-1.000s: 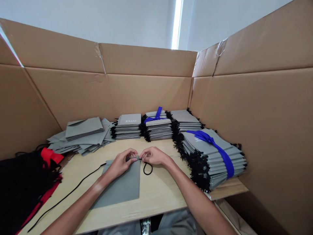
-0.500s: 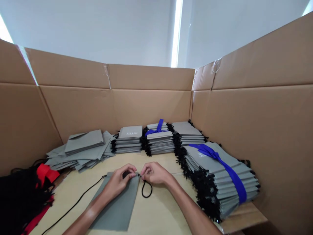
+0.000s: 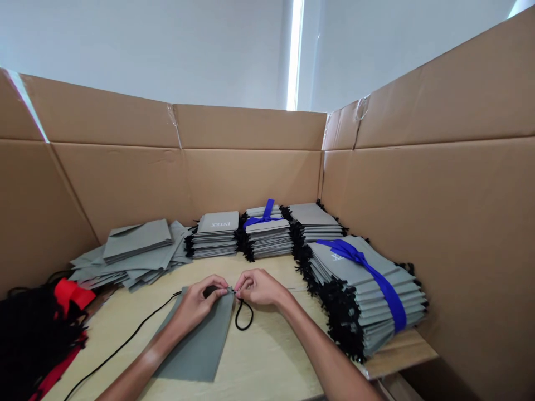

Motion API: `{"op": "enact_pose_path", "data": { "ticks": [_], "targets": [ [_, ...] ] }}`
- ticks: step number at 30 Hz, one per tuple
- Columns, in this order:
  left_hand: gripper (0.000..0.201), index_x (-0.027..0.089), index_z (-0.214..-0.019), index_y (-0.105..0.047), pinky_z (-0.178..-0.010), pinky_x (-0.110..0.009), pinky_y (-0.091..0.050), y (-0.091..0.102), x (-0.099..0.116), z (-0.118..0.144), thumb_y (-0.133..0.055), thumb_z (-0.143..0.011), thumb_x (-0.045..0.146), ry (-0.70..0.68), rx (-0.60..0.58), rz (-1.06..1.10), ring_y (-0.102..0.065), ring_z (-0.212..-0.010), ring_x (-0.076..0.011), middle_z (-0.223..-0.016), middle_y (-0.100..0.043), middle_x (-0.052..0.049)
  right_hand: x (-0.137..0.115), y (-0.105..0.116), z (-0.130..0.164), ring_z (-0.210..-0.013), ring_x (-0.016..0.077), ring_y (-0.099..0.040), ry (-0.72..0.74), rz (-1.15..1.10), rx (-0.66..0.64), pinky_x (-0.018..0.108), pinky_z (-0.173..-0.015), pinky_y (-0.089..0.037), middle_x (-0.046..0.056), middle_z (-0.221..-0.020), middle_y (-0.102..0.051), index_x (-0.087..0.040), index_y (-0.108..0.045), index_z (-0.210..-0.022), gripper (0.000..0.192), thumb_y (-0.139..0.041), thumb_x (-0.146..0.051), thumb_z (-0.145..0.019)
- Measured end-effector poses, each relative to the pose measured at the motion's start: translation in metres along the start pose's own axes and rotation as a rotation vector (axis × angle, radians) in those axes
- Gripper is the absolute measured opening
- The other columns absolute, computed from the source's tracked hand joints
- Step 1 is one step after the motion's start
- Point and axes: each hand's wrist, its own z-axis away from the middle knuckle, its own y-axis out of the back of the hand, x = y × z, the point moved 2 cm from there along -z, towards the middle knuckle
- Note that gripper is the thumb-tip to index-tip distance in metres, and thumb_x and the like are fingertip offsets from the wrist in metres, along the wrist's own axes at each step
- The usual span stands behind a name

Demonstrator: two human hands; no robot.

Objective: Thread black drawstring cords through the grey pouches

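Note:
A flat grey drawstring pouch (image 3: 200, 353) lies on the pale tabletop in front of me. My left hand (image 3: 196, 303) is closed in a pinch on its top edge near the right corner. A black cord (image 3: 129, 337) trails from the pouch's top left corner down toward the lower left. Just off the right corner, my right hand (image 3: 258, 288) pinches the black cord, whose loop hangs below the fingers. The fingertips of both hands are close together, and the cord's exact end between them is too small to make out.
Neat stacks of grey pouches (image 3: 217, 236) with black cord ends line the back. A bundle tied with blue ribbon (image 3: 374, 273) sits at the right. Loose grey pouches (image 3: 140, 242) and a heap of black cords (image 3: 37, 334) lie left. Cardboard walls (image 3: 251, 172) surround the table.
The camera view has shifted slightly, so everything sits a little further left and higher. Both hands keep their pinches at the pouch's right corner; the cord loop has swung slightly.

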Motion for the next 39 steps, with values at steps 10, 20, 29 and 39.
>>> {"op": "enact_pose_path", "data": {
  "ticks": [10,20,29,39],
  "targets": [
    [0.024,0.026,-0.097,-0.077,-0.089,-0.034,-0.061,-0.001,-0.001,0.001,-0.065,-0.097,0.047,-0.050,-0.055,-0.137,-0.077,-0.089,-0.0252,-0.095,-0.084,-0.004,-0.010,-0.002,0.006,-0.088,0.0194,-0.077,0.082,0.317,0.087,0.024,-0.072,-0.050,0.004,-0.093,-0.084,-0.021,-0.079,-0.096,0.012,-0.076,-0.013,-0.086],
    [0.033,0.026,-0.094,-0.074,-0.092,-0.036,-0.058,-0.002,0.001,0.004,-0.052,-0.105,0.048,-0.061,-0.213,-0.243,-0.076,-0.093,-0.0283,-0.096,-0.082,-0.006,-0.023,-0.006,0.014,-0.088,0.0202,-0.074,0.204,0.559,0.101,0.026,-0.074,-0.045,0.003,-0.098,-0.083,-0.023,-0.079,-0.106,0.018,-0.072,-0.013,-0.093],
    [0.034,0.025,-0.096,-0.077,-0.089,-0.034,-0.056,0.004,0.004,0.000,-0.055,-0.104,0.049,-0.057,-0.162,-0.203,-0.077,-0.094,-0.0282,-0.098,-0.084,-0.006,-0.021,0.002,0.007,-0.086,0.0195,-0.072,0.329,0.465,0.120,0.027,-0.082,-0.052,0.005,-0.095,-0.080,-0.020,-0.081,-0.103,0.027,-0.064,-0.004,-0.089],
    [0.033,0.026,-0.097,-0.080,-0.090,-0.034,-0.057,0.001,0.009,0.000,-0.056,-0.103,0.048,-0.044,-0.154,-0.172,-0.077,-0.093,-0.0272,-0.100,-0.085,-0.006,-0.019,0.008,0.008,-0.080,0.0175,-0.069,0.270,0.370,0.162,0.024,-0.072,-0.046,-0.001,-0.086,-0.075,-0.023,-0.069,-0.096,0.018,-0.070,-0.007,-0.088]
  ]
}}
